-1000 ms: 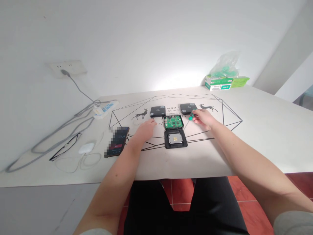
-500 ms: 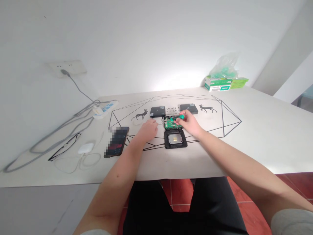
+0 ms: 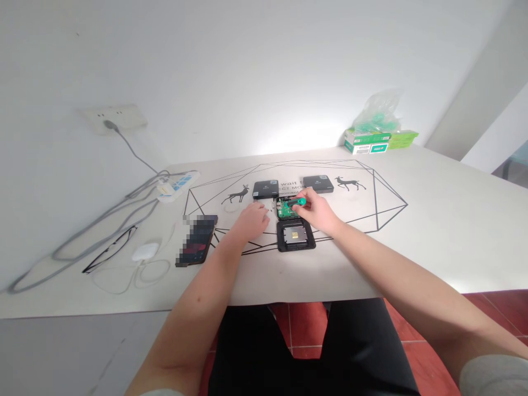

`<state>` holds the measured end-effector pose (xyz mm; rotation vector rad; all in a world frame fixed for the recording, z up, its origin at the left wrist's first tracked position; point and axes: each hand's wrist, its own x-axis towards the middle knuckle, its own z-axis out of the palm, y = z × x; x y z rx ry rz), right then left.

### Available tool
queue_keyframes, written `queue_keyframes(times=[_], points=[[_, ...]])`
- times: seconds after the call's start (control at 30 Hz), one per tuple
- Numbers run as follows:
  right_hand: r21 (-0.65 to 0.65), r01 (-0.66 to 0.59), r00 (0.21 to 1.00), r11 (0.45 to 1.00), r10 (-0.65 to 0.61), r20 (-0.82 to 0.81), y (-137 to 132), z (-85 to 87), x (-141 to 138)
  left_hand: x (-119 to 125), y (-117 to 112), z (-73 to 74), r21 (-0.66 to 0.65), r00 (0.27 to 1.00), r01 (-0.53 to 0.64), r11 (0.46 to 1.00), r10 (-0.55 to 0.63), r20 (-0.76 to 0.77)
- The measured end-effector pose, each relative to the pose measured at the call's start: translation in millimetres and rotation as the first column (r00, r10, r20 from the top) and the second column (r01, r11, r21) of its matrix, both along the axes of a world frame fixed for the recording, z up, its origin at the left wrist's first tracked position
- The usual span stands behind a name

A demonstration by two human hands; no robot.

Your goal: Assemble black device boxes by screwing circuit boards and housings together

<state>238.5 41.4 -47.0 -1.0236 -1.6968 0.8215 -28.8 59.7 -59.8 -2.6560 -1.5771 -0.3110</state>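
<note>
1. screwdriver (image 3: pixel 302 202), as the green and dark handle suggests, is in the right hand (image 3: pixel 318 213), whose grip pinches it between thumb and fingers over the circuit board (image 3: pixel 282 210); the tip is hidden, so whether it touches the board cannot be told.
2. the left hand (image 3: pixel 251 220) lies low over the counter (image 3: pixel 350 264), to the left of the board, fingers bent and close together; whether its grip has anything in it cannot be told.
3. a few dark specks (image 3: pixel 270 209) lie between the left fingers and the board; they may be screws, but are too small to tell.
4. done, by the look of things: one black case is open, its board bared inside the shell (image 3: pixel 290 219), and the cover (image 3: pixel 282 238) lies just in front of that shell, inner side up, showing a metal plate (image 3: pixel 292 231) with a small gold-coloured square.
5. not yet done: the board sits in its shell, and the two halves of the case are not joined, so the work seems partway.
6. two shut black boxes, the left box (image 3: pixel 265 188) and the right box (image 3: pixel 318 183), stand behind the open case, untouched by either hand.
</note>
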Motion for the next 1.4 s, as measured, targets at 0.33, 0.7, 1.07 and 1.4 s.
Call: queue_keyframes(times=[0.33,0.7,1.07,1.4], points=[[0.053,0.012,1.000,0.999,-0.013,0.029,-5.0,1.7,-3.4,0.5,-1.3,2.4,0.009,0.999,0.009,1.000,-0.009,0.034],[0.162,-0.005,0.989,0.987,-0.019,0.147,-12.2,7.6,-5.0,0.8,1.2,-1.5,0.010,0.998,0.022,1.000,-0.022,0.056],[0.191,-0.027,0.980,0.981,-0.012,0.198,-15.1,10.1,-8.3,-1.2,2.6,-1.9,0.004,0.999,0.019,1.000,-0.019,0.038],[0.143,0.144,0.986,0.979,-0.129,-0.110,-17.1,23.1,2.9,12.2,-3.7,5.1,0.026,0.949,-0.104,0.994,0.091,0.302]])
